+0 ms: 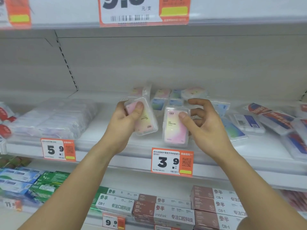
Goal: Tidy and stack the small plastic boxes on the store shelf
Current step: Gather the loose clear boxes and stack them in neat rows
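The white shelf (103,143) runs across the whole view, its front rail carrying an orange price tag (172,161) marked 3.9 in the middle and another tag (58,149) marked 5.9 further left. On the row below lie long toothpaste cartons (163,211) in white and brown. On the shelf's left part sits a blurred pile of clear packs (54,118); on its right part lie flat clear cases with blue and red labels (247,123), tilted and overlapping. Behind the hands a loose cluster of small plastic boxes (166,97) stands near the back, some upright, some leaning. The left hand (123,122) grips one pink-and-yellow box (142,117), tilted, thumb across its face and fingers curled behind it. The right hand (204,128) holds a second pink box (176,127) upright just above the shelf's front edge, thumb on its face, the other fingers bent behind it. The two boxes are close together but apart.
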The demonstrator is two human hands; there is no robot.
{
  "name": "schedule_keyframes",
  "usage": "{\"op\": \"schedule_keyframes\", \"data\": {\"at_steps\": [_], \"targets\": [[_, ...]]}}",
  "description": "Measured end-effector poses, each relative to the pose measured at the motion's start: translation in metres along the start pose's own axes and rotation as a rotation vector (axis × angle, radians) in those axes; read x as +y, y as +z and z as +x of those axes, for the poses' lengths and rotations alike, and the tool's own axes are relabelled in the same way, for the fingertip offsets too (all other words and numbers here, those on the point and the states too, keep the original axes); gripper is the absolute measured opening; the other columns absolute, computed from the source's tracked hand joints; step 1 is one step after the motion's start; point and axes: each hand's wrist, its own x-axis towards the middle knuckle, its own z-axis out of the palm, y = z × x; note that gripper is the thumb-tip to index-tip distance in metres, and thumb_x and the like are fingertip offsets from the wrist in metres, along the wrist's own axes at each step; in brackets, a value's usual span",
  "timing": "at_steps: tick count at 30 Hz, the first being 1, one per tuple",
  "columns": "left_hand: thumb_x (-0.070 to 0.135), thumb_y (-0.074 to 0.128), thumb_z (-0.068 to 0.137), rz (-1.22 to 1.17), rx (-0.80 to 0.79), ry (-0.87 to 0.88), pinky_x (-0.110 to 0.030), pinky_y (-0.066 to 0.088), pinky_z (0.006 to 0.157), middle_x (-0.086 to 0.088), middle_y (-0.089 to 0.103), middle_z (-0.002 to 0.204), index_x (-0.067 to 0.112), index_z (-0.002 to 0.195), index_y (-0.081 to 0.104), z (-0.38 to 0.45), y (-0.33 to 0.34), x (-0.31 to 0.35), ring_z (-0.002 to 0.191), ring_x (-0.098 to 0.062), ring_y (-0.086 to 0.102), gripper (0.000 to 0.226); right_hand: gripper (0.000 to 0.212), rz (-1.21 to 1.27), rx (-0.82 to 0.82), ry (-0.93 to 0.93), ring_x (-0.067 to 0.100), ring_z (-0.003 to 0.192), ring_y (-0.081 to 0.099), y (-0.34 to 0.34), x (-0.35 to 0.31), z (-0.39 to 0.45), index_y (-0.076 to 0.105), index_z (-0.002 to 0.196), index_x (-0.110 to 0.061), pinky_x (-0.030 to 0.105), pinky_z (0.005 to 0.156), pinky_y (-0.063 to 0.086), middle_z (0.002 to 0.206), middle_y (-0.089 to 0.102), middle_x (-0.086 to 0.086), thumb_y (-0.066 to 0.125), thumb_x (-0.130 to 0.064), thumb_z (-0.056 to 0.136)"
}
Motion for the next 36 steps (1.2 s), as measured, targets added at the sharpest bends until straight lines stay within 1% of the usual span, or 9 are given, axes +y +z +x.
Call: {"op": "schedule_keyframes", "data": {"at_steps": [5, 10, 16, 19, 22, 24, 27, 30, 36], "targets": [[0.012, 0.068, 0.086, -0.288, 0.156, -0.085, -0.043, 0.058, 0.081, -0.009, 0.067, 0.101, 0.002, 0.116, 0.052, -0.002, 0.0, 0.008, 0.088, -0.019, 0.071, 0.035, 0.044, 0.042, -0.007, 0.079, 0.023, 0.092, 0.07, -0.001, -0.002, 0.0, 0.056, 0.117, -0.033, 0.048, 0.076, 0.059, 0.097, 0.063, -0.008, 0.072, -0.028, 0.077], [0.024, 0.067, 0.088, -0.092, 0.198, 0.082, -0.012, 0.049, 0.063, 0.004, 0.07, 0.09, 0.007, 0.116, 0.061, -0.006, 0.009, 0.0, 0.072, 0.003, 0.064, 0.033, 0.032, 0.12, -0.132, 0.181, 0.019, 0.097, 0.071, 0.005, -0.002, -0.001, 0.07, 0.1, -0.025, 0.05, 0.085, 0.057, 0.096, 0.074, -0.009, 0.068, -0.027, 0.068], [-0.003, 0.073, 0.078, -0.323, 0.122, -0.021, -0.044, 0.059, 0.077, -0.013, 0.066, 0.105, 0.005, 0.113, 0.044, -0.008, 0.012, 0.003, 0.094, -0.028, 0.07, 0.046, 0.033, 0.216, -0.037, 0.222, 0.019, 0.098, 0.071, 0.003, -0.005, 0.002, 0.067, 0.107, -0.023, 0.049, 0.094, 0.053, 0.103, 0.075, -0.002, 0.07, -0.026, 0.074], [0.007, 0.078, 0.062, -0.072, -0.025, -0.005, -0.039, 0.058, 0.08, -0.005, 0.067, 0.106, 0.016, 0.116, 0.052, -0.008, 0.005, -0.002, 0.094, -0.023, 0.07, 0.061, 0.02, 0.278, -0.068, 0.224, 0.019, 0.09, 0.073, 0.004, -0.01, 0.0, 0.068, 0.108, -0.017, 0.044, 0.085, 0.059, 0.102, 0.076, 0.005, 0.065, -0.014, 0.089], [0.02, 0.08, 0.061, 0.351, -0.209, 0.076, -0.036, 0.057, 0.082, 0.001, 0.072, 0.1, 0.023, 0.107, 0.065, -0.007, -0.003, -0.008, 0.09, -0.023, 0.069, 0.048, 0.017, 0.314, -0.058, 0.167, 0.014, 0.087, 0.073, 0.009, -0.014, -0.003, 0.066, 0.104, -0.026, 0.034, 0.077, 0.06, 0.094, 0.077, -0.003, 0.062, -0.015, 0.093], [0.02, 0.08, 0.063, 0.461, -0.221, 0.081, -0.041, 0.056, 0.086, 0.001, 0.072, 0.099, 0.022, 0.102, 0.066, -0.009, -0.002, -0.013, 0.091, -0.02, 0.069, 0.042, 0.02, 0.336, -0.018, 0.13, 0.011, 0.083, 0.073, 0.011, -0.016, -0.003, 0.063, 0.106, -0.028, 0.024, 0.069, 0.059, 0.091, 0.077, -0.004, 0.064, -0.014, 0.092], [0.019, 0.076, 0.056, 0.392, -0.06, 0.049, -0.032, 0.054, 0.081, -0.004, 0.071, 0.102, 0.017, 0.099, 0.059, -0.007, 0.002, -0.014, 0.095, -0.016, 0.067, 0.046, 0.025, 0.302, 0.076, 0.066, 0.008, 0.082, 0.071, 0.009, -0.017, -0.001, 0.06, 0.109, -0.023, 0.018, 0.065, 0.053, 0.096, 0.073, -0.003, 0.067, -0.01, 0.089], [0.019, 0.077, 0.052, 0.151, -0.028, 0.002, -0.039, 0.053, 0.087, -0.01, 0.071, 0.105, 0.014, 0.1, 0.054, -0.005, 0.001, -0.008, 0.1, -0.023, 0.069, 0.053, 0.027, 0.242, 0.097, 0.047, 0.009, 0.086, 0.07, 0.005, -0.015, 0.001, 0.06, 0.106, -0.023, 0.018, 0.068, 0.052, 0.099, 0.071, -0.004, 0.068, -0.005, 0.086], [0.007, 0.08, 0.068, 0.392, -0.286, 0.139, -0.035, 0.053, 0.081, 0.0, 0.075, 0.099, 0.025, 0.122, 0.05, -0.009, -0.006, -0.006, 0.084, -0.021, 0.069, 0.064, 0.026, 0.038, -0.138, 0.032, 0.0, 0.082, 0.068, 0.002, -0.013, -0.005, 0.064, 0.106, -0.02, 0.012, 0.068, 0.05, 0.1, 0.071, -0.009, 0.073, -0.011, 0.084]]}}
